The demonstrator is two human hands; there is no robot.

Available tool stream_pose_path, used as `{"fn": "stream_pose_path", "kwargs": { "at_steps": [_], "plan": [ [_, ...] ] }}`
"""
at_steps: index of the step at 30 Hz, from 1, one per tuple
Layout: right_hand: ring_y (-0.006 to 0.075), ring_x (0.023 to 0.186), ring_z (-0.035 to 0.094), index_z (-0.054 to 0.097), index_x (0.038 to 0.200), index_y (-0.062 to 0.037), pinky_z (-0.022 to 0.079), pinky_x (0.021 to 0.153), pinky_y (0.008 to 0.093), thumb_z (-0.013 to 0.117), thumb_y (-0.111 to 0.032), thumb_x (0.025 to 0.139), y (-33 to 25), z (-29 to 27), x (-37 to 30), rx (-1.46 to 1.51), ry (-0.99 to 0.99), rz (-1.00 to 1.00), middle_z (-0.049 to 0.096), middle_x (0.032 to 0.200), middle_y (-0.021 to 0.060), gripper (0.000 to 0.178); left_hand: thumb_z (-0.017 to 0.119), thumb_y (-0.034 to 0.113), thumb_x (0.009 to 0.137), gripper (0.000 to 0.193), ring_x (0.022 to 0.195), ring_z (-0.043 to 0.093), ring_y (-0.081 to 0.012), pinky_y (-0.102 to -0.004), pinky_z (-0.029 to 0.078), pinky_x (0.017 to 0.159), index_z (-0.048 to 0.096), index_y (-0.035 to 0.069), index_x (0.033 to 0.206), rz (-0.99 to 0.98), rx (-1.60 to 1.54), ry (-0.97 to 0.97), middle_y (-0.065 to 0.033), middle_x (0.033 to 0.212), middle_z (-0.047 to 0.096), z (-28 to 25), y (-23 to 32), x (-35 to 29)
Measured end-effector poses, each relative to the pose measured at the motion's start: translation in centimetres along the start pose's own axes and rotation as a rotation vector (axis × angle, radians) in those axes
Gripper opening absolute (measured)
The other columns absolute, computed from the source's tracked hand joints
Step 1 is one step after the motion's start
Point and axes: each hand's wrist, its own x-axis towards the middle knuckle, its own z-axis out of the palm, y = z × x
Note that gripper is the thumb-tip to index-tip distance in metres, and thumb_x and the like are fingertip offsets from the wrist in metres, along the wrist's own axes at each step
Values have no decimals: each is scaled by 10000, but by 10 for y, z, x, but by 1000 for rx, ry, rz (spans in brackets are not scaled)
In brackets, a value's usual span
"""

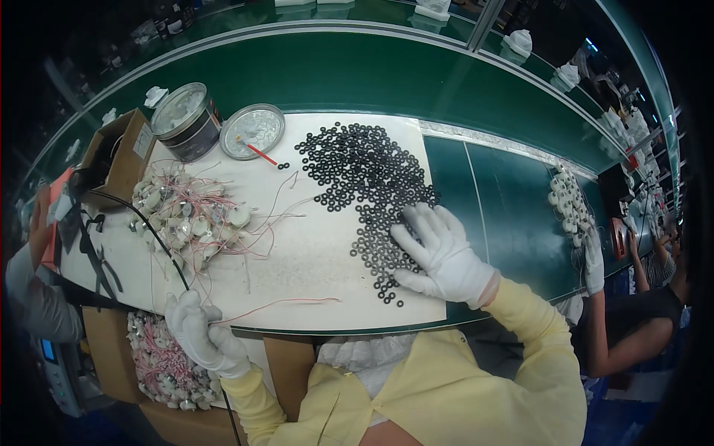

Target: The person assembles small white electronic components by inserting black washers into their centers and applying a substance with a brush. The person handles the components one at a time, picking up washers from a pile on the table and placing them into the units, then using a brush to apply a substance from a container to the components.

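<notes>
My right hand [446, 260], in a white glove, rests on the spread of small black rings [364, 160] with its fingers apart. Around its fingertips the rings lie in a loose single layer, and some are hidden under the hand. My left hand [202, 334], also gloved, is curled at the table's front edge. A thin pink wire [282, 302] runs out of its fingers over the white sheet; whatever is on the wire's other end is hidden in the glove. A black cable [160, 236] passes down to the left hand and reappears below it.
Left on the white sheet [312, 260] is a heap of round white parts with pink wires [190, 215]. Behind stand a tin [186, 123], its lid [253, 130] with a red stick, and a carton [119, 156]. Pliers [104, 267] lie left. Below is a box of wired parts [167, 364]. Co-workers sit at both sides.
</notes>
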Motion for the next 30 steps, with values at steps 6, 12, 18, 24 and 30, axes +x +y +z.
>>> {"fn": "stream_pose_path", "kwargs": {
  "at_steps": [6, 12, 18, 24, 30],
  "plan": [
    [446, 1322, 451, 551, 1372, -114, 248, 1137, 560, 569, -567, 915, 4, 2, 0, -52, 2, 14, 490, 1403, 286, 643, 406, 236, 1079, 307, 755, 549, -202, -573, 379, 1111, 548, 39, 1268, 30, 67, -61, -157, 1168, 616, -4, 5, 10],
    [466, 1310, 453, 556, 1369, -125, 290, 1109, 576, 583, -530, 914, -1, -5, 2, -44, 13, -11, 481, 1405, 299, 609, 419, 189, 1054, 278, 829, 574, -259, -573, 398, 1090, 557, 36, 1241, 62, 115, -121, -158, 1116, 618, -4, 5, 12],
    [446, 1320, 456, 561, 1374, -143, 257, 1138, 555, 578, -560, 908, 1, -2, -8, -53, -17, 17, 503, 1399, 283, 626, 435, 180, 1040, 269, 946, 582, -310, -581, 401, 1079, 564, 36, 1228, 74, 109, -100, -152, 1090, 618, -2, 1, 9],
    [448, 1326, 449, 549, 1387, -145, 255, 1140, 557, 573, -562, 909, -1, 4, -8, -41, -7, 44, 493, 1409, 290, 635, 437, 195, 1040, 285, 972, 578, -321, -575, 412, 1053, 568, 42, 1242, 82, 109, -123, -123, 963, 627, 0, 7, 11],
    [455, 1325, 444, 547, 1380, -124, 250, 1141, 566, 576, -561, 908, -3, -3, -11, -56, -28, 1, 488, 1414, 284, 644, 447, 181, 1014, 293, 976, 582, -309, -572, 419, 1040, 576, 59, 1247, 68, 122, -80, -76, 810, 603, -1, 6, 13]
  ]
}}
